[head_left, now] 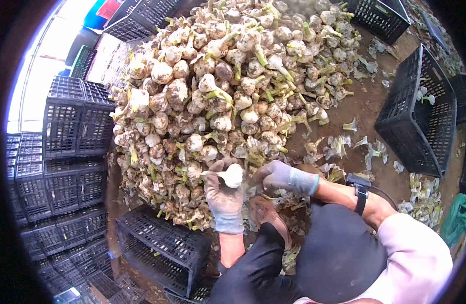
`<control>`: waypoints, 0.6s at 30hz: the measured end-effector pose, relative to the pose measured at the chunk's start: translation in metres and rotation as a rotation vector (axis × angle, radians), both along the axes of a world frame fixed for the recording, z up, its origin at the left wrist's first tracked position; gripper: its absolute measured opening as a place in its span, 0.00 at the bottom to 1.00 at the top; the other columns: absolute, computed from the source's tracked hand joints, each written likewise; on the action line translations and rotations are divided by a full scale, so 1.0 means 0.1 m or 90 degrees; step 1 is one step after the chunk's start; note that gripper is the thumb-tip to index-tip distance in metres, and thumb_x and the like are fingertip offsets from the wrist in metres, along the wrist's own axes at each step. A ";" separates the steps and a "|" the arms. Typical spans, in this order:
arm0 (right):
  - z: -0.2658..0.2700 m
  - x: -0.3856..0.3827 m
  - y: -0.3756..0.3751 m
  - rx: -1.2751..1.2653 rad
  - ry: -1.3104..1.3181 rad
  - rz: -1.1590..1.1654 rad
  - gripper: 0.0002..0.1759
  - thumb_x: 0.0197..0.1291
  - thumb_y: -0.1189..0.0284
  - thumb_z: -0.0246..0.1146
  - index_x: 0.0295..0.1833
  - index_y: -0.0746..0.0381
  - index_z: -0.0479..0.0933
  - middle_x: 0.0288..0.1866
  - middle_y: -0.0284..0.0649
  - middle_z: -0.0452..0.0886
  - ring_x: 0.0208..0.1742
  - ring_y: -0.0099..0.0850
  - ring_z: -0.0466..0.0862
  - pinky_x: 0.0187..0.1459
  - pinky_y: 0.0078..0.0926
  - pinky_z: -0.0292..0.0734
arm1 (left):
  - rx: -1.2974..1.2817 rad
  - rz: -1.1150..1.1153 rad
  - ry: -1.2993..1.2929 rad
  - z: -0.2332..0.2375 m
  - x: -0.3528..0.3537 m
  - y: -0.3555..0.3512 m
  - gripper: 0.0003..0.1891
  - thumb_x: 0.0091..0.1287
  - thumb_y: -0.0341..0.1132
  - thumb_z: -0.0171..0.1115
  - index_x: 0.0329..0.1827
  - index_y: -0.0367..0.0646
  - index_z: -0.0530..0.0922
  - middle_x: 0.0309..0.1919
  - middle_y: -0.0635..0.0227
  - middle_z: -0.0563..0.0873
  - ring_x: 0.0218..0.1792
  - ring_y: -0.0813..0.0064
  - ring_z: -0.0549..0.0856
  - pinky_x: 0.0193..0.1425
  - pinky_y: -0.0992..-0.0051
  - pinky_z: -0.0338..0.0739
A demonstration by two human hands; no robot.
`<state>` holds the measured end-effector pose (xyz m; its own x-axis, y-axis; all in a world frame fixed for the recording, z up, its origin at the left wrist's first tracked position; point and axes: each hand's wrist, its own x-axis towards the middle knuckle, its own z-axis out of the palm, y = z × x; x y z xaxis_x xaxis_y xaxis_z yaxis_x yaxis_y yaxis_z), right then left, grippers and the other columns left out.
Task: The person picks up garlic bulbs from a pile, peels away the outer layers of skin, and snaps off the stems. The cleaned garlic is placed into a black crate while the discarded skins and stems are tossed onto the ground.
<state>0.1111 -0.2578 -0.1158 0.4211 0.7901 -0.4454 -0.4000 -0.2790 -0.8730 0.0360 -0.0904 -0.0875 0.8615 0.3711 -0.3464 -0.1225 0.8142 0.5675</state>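
Left hand (224, 197) part-closed round white garlic bulb (234, 176), over pile's (212, 101) near edge; right hand (283, 176) curled, just right (contents unclear). Judged: holding step; next calls for steady support.

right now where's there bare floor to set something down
Bare brown dirt lies between the heap of soil-streaked white garlic bulbs and the open black plastic crate on the right. It's crowded nearer the knees, where papery white skins litter the ground, and around the grey-gloved left hand by the heap.
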 end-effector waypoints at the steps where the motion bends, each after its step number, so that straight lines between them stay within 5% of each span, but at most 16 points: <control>1: -0.47 -0.04 0.07 0.061 -0.261 0.041 0.23 0.48 0.77 0.57 0.53 0.65 0.78 0.44 0.44 0.85 0.43 0.27 0.83 0.45 0.25 0.78 | -0.069 0.008 0.019 -0.01 -0.04 0.02 0.19 0.66 0.46 0.61 0.49 0.39 0.79 0.46 0.59 0.84 0.45 0.62 0.83 0.51 0.58 0.80; 4: 0.02 0.04 0.00 -0.070 -0.368 -0.050 0.24 0.51 0.74 0.58 0.57 0.65 0.76 0.45 0.47 0.84 0.49 0.30 0.82 0.52 0.28 0.76 | -0.187 -0.002 -0.082 -0.12 -0.02 0.11 0.19 0.64 0.47 0.62 0.49 0.40 0.80 0.44 0.60 0.85 0.45 0.62 0.83 0.51 0.57 0.78; 6: 0.24 0.08 0.00 0.041 -0.287 -0.065 0.22 0.57 0.70 0.58 0.57 0.67 0.75 0.44 0.45 0.85 0.45 0.28 0.83 0.48 0.27 0.78 | -0.213 0.004 -0.095 -0.12 -0.01 0.10 0.18 0.64 0.47 0.62 0.46 0.41 0.80 0.43 0.61 0.85 0.44 0.63 0.83 0.51 0.57 0.77; 8: 0.57 0.13 -0.03 0.084 0.167 -0.088 0.20 0.62 0.66 0.58 0.53 0.69 0.75 0.42 0.42 0.84 0.40 0.24 0.84 0.41 0.24 0.80 | -0.105 0.044 -0.008 -0.12 0.02 0.05 0.17 0.64 0.48 0.62 0.42 0.41 0.79 0.42 0.61 0.85 0.43 0.63 0.83 0.48 0.60 0.79; 12: 0.53 0.09 0.03 0.121 0.172 -0.095 0.23 0.63 0.56 0.61 0.48 0.67 0.75 0.37 0.38 0.83 0.35 0.22 0.83 0.34 0.18 0.79 | 0.207 0.029 0.098 -0.04 0.04 -0.04 0.16 0.71 0.45 0.54 0.34 0.40 0.75 0.38 0.60 0.83 0.35 0.67 0.83 0.38 0.71 0.81; 18: 0.47 0.08 0.11 0.111 0.199 -0.138 0.24 0.63 0.53 0.61 0.47 0.66 0.78 0.38 0.37 0.83 0.35 0.24 0.83 0.35 0.21 0.79 | 0.336 -0.008 0.095 -0.12 0.05 -0.06 0.17 0.73 0.47 0.51 0.32 0.43 0.71 0.37 0.62 0.80 0.37 0.70 0.80 0.44 0.70 0.78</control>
